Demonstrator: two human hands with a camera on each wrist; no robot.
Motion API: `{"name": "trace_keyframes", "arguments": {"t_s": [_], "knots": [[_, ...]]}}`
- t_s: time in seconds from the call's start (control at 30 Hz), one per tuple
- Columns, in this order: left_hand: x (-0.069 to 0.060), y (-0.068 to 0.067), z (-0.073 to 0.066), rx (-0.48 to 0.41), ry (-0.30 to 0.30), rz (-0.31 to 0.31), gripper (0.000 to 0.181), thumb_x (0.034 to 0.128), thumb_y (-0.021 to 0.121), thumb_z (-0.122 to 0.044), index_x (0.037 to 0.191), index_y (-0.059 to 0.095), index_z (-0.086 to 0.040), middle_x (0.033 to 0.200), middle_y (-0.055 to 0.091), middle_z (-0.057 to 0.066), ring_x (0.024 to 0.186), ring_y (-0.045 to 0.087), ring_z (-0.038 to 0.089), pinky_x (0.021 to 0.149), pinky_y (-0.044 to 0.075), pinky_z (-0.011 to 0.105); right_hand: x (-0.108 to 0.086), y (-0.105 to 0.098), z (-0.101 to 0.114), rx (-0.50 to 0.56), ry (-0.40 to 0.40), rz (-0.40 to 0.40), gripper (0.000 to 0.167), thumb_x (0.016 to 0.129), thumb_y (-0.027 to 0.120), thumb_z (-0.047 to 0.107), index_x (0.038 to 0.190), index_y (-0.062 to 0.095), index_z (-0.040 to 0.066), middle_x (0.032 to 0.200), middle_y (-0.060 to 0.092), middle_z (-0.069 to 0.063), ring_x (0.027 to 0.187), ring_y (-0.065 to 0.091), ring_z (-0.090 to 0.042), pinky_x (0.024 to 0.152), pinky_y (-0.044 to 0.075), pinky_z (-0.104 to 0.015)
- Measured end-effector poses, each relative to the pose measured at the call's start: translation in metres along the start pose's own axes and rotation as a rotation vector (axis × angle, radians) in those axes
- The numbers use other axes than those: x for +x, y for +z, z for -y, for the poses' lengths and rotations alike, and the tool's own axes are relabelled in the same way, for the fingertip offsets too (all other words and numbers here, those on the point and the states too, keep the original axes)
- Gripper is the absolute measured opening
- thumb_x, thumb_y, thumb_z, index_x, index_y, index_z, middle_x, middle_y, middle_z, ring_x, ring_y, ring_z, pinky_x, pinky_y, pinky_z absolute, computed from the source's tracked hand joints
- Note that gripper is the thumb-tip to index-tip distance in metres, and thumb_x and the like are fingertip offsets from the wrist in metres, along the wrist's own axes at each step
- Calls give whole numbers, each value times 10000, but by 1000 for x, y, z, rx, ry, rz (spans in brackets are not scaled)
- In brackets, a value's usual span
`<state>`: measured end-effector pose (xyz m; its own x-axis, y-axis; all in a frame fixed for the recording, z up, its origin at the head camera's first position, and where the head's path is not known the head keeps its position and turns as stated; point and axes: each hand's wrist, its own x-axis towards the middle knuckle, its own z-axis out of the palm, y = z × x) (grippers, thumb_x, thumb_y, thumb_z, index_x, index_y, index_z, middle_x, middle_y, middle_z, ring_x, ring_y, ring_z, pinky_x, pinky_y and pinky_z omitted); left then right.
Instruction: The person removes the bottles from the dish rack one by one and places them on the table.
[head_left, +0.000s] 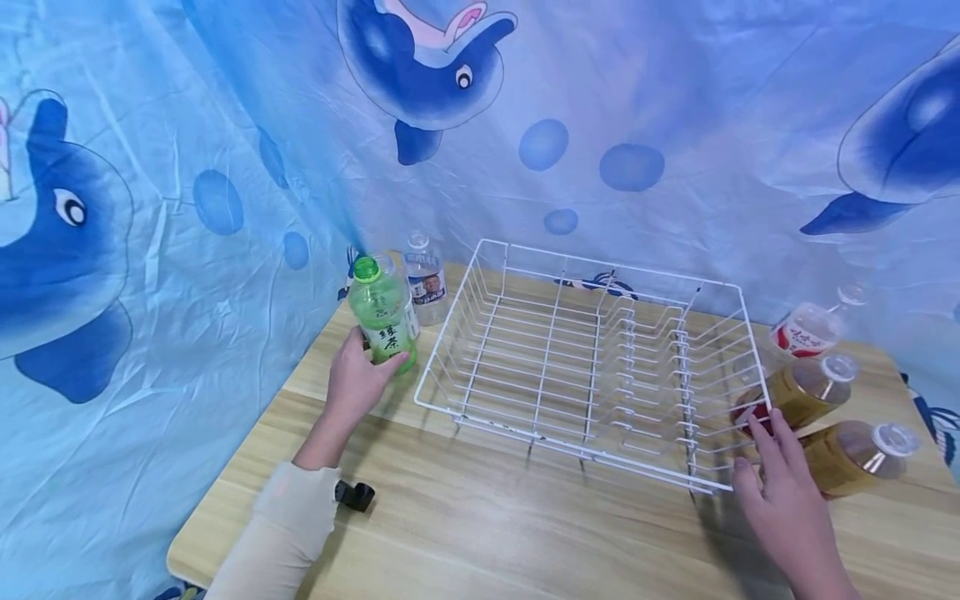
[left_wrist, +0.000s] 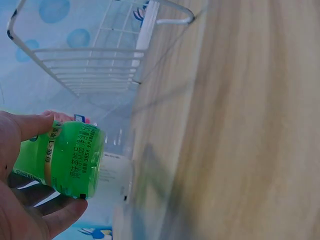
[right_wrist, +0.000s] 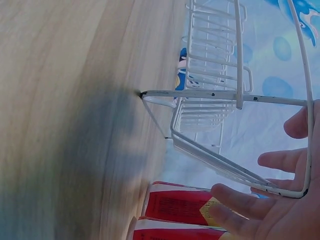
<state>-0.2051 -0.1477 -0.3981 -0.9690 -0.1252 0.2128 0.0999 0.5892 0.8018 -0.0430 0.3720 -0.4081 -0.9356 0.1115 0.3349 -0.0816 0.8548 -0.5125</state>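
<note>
My left hand [head_left: 358, 375] holds a green plastic tea bottle [head_left: 384, 312] upright, thumb on one side and fingers on the other. In the left wrist view the base of the green bottle [left_wrist: 80, 160] appears a little above the tabletop. A white wire dish rack [head_left: 555, 354] stands at the middle of the table. At its front right corner, my right hand [head_left: 787, 492] touches the rim with fingers loosely extended. The right wrist view shows this hand [right_wrist: 270, 200] beside the rack corner [right_wrist: 300, 192], its fingers spread and not closed round the wire.
Behind the green bottle stands a clear labelled bottle [head_left: 427, 287], with another partly hidden. Right of the rack are two amber drink bottles [head_left: 806, 390] and a clear bottle with a red-and-white label [head_left: 806, 329]. A blue dolphin-print curtain [head_left: 480, 200] hangs behind the wooden table [head_left: 480, 533].
</note>
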Motion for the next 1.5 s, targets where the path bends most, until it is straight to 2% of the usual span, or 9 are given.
{"name": "trace_keyframes", "arguments": {"t_s": [0.2,0.43,0.83,1.0,1.2,1.37,1.43,1.5], "knots": [[0,-3,13,19,-20,-29,707,848,823,-248,1387,460,33,1275,569,221,1124,582,403,962,497,568,0,3,-1,2,0,9,578,996,485,126,1543,355,-11,1664,142,-191,1434,218,-543,1082,213,-742],[4,-7,27,15,-64,-69,704,848,822,-217,1389,451,40,1294,538,220,1149,554,397,1004,459,570,-1,2,-3,-7,4,6,586,996,493,122,1552,348,8,1670,137,-172,1403,251,-572,1040,235,-766],[9,-6,37,-27,-110,-85,721,850,813,-177,1421,428,40,1349,541,239,1218,540,416,1049,437,568,0,2,-4,5,3,0,573,994,476,119,1543,361,0,1673,131,-165,1401,251,-578,1078,219,-742],[11,-5,42,-20,-104,-93,723,844,817,-179,1417,434,40,1343,547,236,1212,544,412,1046,437,570,0,1,-7,6,16,23,570,1006,459,133,1548,348,-3,1677,103,-165,1416,232,-566,1114,188,-717],[19,5,41,-30,-101,-70,747,845,824,-206,1437,423,5,1362,542,211,1232,535,397,1062,422,565,-9,-2,-10,1,46,8,568,1003,461,129,1548,356,7,1679,107,-154,1403,254,-571,1103,196,-726],[18,6,40,-33,-122,-48,853,828,835,-183,1496,333,-11,1425,468,219,1281,488,406,1095,380,583,-8,0,-7,14,23,-16,567,987,484,109,1533,381,-6,1673,140,-157,1403,262,-567,1121,189,-711],[12,3,39,-20,-133,-68,947,810,849,-181,1539,266,-25,1459,404,235,1308,447,420,1106,356,601,-5,1,-4,19,15,-17,569,984,491,110,1531,387,-3,1672,149,-153,1398,274,-566,1114,199,-716],[2,-2,37,0,-154,-112,1073,799,859,-188,1598,153,-70,1543,287,247,1386,347,436,1128,299,633,0,2,0,25,8,-10,573,979,502,111,1531,392,4,1672,156,-147,1399,277,-564,1089,219,-736]]}}
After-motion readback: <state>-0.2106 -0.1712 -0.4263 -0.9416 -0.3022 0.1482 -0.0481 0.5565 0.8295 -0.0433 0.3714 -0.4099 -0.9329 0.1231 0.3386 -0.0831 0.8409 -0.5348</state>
